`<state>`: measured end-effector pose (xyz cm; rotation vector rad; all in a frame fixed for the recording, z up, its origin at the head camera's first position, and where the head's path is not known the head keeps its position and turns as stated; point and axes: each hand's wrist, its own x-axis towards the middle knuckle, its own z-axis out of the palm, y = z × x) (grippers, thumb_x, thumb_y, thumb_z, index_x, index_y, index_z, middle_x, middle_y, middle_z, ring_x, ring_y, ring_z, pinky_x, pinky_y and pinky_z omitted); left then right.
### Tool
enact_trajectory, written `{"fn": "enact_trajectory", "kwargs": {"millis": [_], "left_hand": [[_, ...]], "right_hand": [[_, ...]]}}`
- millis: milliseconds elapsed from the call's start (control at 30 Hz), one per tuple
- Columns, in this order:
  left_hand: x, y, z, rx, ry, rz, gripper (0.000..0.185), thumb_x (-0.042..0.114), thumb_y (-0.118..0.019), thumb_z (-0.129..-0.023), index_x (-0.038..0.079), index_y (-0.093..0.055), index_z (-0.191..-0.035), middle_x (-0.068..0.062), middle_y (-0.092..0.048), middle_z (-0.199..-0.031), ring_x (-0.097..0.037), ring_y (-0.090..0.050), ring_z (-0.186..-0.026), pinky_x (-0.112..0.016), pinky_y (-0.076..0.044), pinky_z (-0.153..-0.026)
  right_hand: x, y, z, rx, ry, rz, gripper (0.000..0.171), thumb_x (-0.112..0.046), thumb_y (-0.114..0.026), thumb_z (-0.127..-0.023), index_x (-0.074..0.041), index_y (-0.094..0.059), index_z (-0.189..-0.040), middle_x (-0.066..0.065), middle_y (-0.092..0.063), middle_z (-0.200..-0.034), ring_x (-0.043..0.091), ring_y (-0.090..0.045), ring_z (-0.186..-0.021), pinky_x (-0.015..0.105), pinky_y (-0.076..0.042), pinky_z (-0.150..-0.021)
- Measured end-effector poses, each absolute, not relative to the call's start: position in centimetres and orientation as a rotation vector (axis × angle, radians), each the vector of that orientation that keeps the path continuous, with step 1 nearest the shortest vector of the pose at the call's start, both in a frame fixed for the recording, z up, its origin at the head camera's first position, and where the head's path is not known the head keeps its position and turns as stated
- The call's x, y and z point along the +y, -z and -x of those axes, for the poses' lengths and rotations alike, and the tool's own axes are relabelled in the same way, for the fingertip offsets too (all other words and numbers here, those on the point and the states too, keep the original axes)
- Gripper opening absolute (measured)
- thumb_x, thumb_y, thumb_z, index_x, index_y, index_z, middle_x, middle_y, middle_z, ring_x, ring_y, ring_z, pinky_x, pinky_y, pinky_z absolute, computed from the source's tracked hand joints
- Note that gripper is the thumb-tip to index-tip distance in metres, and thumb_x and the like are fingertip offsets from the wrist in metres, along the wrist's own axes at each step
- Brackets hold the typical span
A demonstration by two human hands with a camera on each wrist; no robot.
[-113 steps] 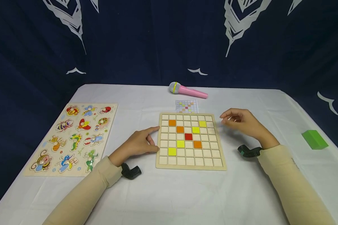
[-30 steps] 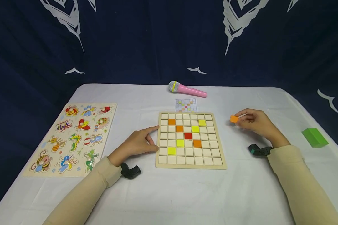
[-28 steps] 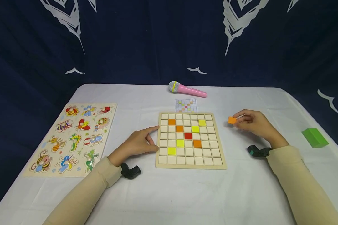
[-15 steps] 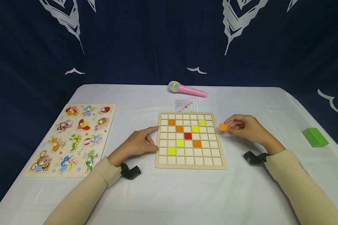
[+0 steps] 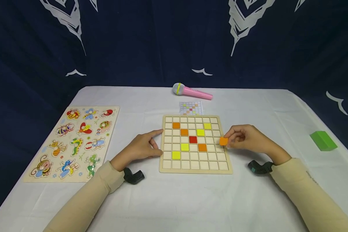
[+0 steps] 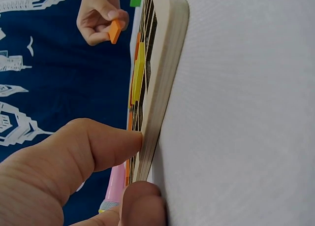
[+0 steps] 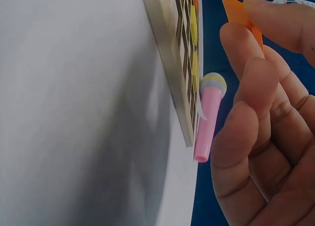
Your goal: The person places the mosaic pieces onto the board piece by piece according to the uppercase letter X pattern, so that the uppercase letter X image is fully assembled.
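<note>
In the head view a wooden grid board (image 5: 195, 169) lies flat, with several orange and yellow tiles and a red tile (image 5: 192, 140) set in its squares. My right hand (image 5: 246, 140) pinches an orange tile (image 5: 223, 141) between thumb and fingertips, held over the board's right edge. The same tile (image 7: 238, 12) shows tilted between the fingers in the right wrist view. My left hand (image 5: 139, 148) touches the board's left edge with index finger and thumb spread apart. Up close in the left wrist view, the thumb (image 6: 115, 145) presses on the wooden rim.
Behind the board lie a small printed pattern card (image 5: 190, 108) and a pink toy microphone (image 5: 195, 92). An insect peg puzzle board (image 5: 72, 145) covers the table's left side. Toward the right edge stands a green block (image 5: 323, 141) on the white tablecloth (image 5: 188, 203).
Empty 3.8 seconds ago, my right hand now holds an orange tile. Over the last second it has carried the tile left and nearer, over the board's edge. My left hand has stayed put.
</note>
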<state>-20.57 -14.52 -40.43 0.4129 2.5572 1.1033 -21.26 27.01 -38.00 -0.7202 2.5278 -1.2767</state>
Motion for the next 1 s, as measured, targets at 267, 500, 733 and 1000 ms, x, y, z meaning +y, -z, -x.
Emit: {"fn": "enact_trajectory", "kwargs": {"millis": [267, 500, 733, 1000], "left_hand": [[-14.5, 40.3, 20.6, 2.554, -1.095, -0.417, 0.087, 0.016, -0.084, -0.085, 0.004, -0.047, -0.163, -0.005, -0.069, -0.089, -0.015, -0.064, -0.061, -0.030, -0.046, -0.064], [-14.5, 40.3, 20.6, 2.551, -1.108, -0.420, 0.087, 0.016, -0.085, -0.085, 0.004, -0.047, -0.163, -0.005, -0.069, -0.089, -0.015, -0.064, -0.061, -0.030, -0.046, -0.062], [-14.5, 40.3, 20.5, 2.553, -1.111, -0.421, 0.087, 0.015, -0.085, -0.085, 0.003, -0.047, -0.162, -0.005, -0.069, -0.089, -0.014, -0.063, -0.060, -0.030, -0.046, -0.061], [-14.5, 40.3, 20.5, 2.549, -1.112, -0.421, 0.087, 0.015, -0.085, -0.085, 0.003, -0.047, -0.162, -0.005, -0.070, -0.089, -0.014, -0.063, -0.059, -0.030, -0.045, -0.061]], "right_hand": [[25.7, 37.8, 20.6, 2.458, 1.222, 0.748, 0.022, 0.000, -0.086, -0.087, 0.001, -0.076, -0.106, 0.001, -0.076, -0.088, 0.010, -0.059, -0.070, 0.022, -0.048, -0.065], [24.9, 37.9, 20.1, 2.372, 1.153, 0.827, 0.019, 0.001, -0.084, -0.089, 0.000, -0.076, -0.106, -0.001, -0.078, -0.088, 0.008, -0.055, -0.067, 0.021, -0.045, -0.064], [24.3, 38.0, 19.9, 2.343, 1.084, 0.852, 0.017, -0.001, -0.085, -0.088, -0.003, -0.076, -0.103, -0.005, -0.075, -0.085, 0.007, -0.057, -0.069, 0.021, -0.047, -0.066], [23.8, 38.4, 20.0, 2.325, 1.064, 0.890, 0.018, -0.001, -0.086, -0.089, -0.003, -0.075, -0.103, -0.006, -0.070, -0.082, 0.006, -0.054, -0.068, 0.021, -0.047, -0.065]]}}
